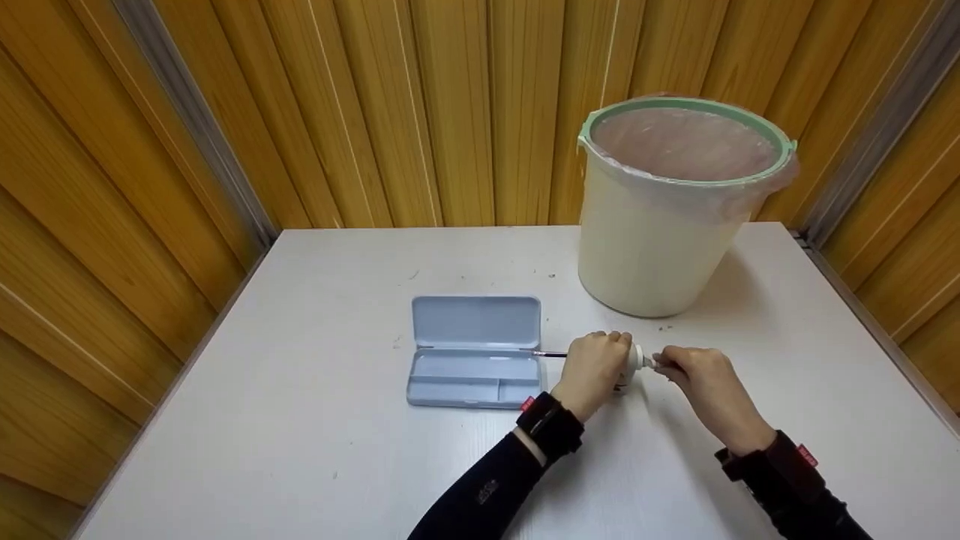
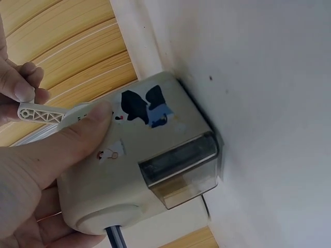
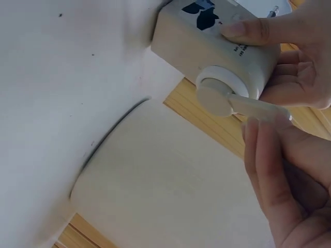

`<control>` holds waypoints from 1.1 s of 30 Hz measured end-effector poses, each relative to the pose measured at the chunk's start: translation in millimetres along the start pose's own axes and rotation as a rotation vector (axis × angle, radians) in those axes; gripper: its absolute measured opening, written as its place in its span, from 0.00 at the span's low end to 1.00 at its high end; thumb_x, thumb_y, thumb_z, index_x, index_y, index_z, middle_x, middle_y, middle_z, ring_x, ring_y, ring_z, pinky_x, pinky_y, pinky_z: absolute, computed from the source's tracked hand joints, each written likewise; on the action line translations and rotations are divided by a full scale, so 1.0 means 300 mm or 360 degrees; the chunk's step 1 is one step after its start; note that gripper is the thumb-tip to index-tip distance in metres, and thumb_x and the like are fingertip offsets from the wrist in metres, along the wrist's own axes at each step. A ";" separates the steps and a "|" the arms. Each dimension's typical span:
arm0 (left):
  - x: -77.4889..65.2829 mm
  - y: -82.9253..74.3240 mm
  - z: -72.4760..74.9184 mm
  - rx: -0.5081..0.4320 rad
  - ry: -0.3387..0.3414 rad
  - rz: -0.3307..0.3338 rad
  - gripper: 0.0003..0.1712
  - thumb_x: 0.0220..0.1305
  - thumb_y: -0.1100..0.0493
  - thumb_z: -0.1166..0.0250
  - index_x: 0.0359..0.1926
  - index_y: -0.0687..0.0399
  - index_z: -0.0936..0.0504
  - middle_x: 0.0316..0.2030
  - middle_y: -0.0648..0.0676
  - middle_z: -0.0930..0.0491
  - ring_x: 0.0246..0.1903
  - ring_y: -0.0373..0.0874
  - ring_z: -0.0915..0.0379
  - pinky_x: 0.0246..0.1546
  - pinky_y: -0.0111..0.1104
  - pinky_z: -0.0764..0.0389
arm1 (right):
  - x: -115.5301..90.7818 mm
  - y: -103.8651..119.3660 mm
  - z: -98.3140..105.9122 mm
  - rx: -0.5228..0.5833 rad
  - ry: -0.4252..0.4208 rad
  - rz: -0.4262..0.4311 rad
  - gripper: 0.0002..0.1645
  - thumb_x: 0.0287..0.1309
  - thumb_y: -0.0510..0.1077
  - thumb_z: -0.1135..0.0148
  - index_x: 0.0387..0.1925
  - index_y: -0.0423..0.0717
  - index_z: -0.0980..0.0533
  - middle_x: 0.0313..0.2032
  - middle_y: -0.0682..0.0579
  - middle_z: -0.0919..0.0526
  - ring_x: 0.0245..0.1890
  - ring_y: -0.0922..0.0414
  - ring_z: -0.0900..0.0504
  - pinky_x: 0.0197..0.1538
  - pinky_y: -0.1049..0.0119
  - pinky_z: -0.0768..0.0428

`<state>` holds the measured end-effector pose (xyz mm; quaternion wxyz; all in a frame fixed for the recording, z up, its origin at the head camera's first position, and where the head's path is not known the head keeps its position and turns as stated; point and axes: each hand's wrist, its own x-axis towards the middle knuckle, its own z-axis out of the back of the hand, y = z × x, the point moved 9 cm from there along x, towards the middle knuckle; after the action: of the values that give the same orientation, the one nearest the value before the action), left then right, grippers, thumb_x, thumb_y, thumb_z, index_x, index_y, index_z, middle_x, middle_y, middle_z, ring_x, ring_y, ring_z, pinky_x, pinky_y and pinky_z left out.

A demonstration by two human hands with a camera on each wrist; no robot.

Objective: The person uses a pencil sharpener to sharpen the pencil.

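A cream crank pencil sharpener (image 2: 176,124) with dark cartoon stickers and a clear shavings drawer rests on the white table. My left hand (image 1: 596,369) grips its body, the thumb (image 2: 85,137) lying across the stickered face. Out of one end sticks a dark pencil (image 1: 553,354), whose other end is hidden inside the sharpener. At the opposite end, my right hand (image 1: 705,382) pinches the tip of the crank handle (image 3: 258,107) between thumb and fingers. In the head view the left hand covers most of the sharpener.
Left of the hands lies an open light-blue pencil case (image 1: 476,322), its compartments bare; the pencil's outer end reaches its right edge. A cream bin (image 1: 656,240) with a green rim and pink liner stands at the table's back right. Wood-panelled walls (image 1: 450,112) border the table (image 1: 300,435).
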<state>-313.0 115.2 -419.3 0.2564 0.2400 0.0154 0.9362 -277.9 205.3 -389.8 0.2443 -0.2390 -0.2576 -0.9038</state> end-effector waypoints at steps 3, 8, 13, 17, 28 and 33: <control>0.003 -0.001 0.000 0.0014 0.0006 -0.0009 0.11 0.54 0.60 0.31 0.41 0.45 0.16 0.32 0.41 0.15 0.28 0.36 0.19 0.25 0.26 0.19 | 0.001 0.007 0.012 -0.0046 -0.0100 0.0075 0.10 0.42 0.27 0.29 0.26 0.41 0.19 0.27 0.48 0.13 0.27 0.54 0.14 0.30 0.64 0.17; 0.004 -0.003 -0.005 0.0005 0.0027 -0.0010 0.14 0.53 0.60 0.29 0.43 0.44 0.15 0.33 0.41 0.15 0.28 0.35 0.19 0.26 0.26 0.19 | 0.020 0.007 0.019 -0.0090 -0.0180 0.0144 0.10 0.41 0.27 0.29 0.28 0.38 0.19 0.28 0.45 0.13 0.29 0.50 0.13 0.32 0.60 0.16; 0.003 -0.006 -0.007 0.0012 0.0043 -0.0034 0.15 0.54 0.60 0.29 0.45 0.43 0.15 0.35 0.40 0.14 0.29 0.34 0.19 0.27 0.26 0.18 | 0.047 -0.011 0.012 -0.0144 -0.0195 0.0121 0.08 0.42 0.27 0.30 0.28 0.36 0.19 0.28 0.43 0.13 0.29 0.48 0.14 0.32 0.57 0.16; 0.001 -0.001 -0.003 0.0026 0.0017 -0.0041 0.13 0.55 0.60 0.31 0.43 0.43 0.15 0.34 0.40 0.14 0.29 0.34 0.19 0.26 0.26 0.19 | 0.065 -0.024 -0.005 -0.0181 -0.0177 0.0115 0.08 0.43 0.27 0.30 0.29 0.35 0.19 0.28 0.41 0.14 0.29 0.47 0.14 0.32 0.56 0.16; -0.001 0.002 0.006 0.0013 -0.0056 -0.0075 0.11 0.55 0.59 0.33 0.41 0.43 0.15 0.33 0.40 0.14 0.29 0.35 0.18 0.26 0.27 0.19 | 0.085 -0.047 -0.025 -0.0190 -0.0242 0.0133 0.07 0.44 0.29 0.30 0.28 0.37 0.20 0.26 0.46 0.14 0.27 0.49 0.15 0.31 0.55 0.18; -0.002 -0.001 0.003 -0.0009 -0.0042 -0.0094 0.14 0.53 0.60 0.31 0.43 0.44 0.15 0.33 0.40 0.14 0.29 0.35 0.18 0.26 0.27 0.19 | 0.093 -0.067 -0.037 -0.0182 -0.0210 0.0101 0.06 0.45 0.29 0.31 0.29 0.36 0.19 0.26 0.44 0.14 0.27 0.47 0.15 0.32 0.54 0.18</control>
<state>-311.9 115.1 -418.7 0.2848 0.2510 0.0164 0.9250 -314.1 204.9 -389.6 0.2412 -0.3196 -0.2134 -0.8911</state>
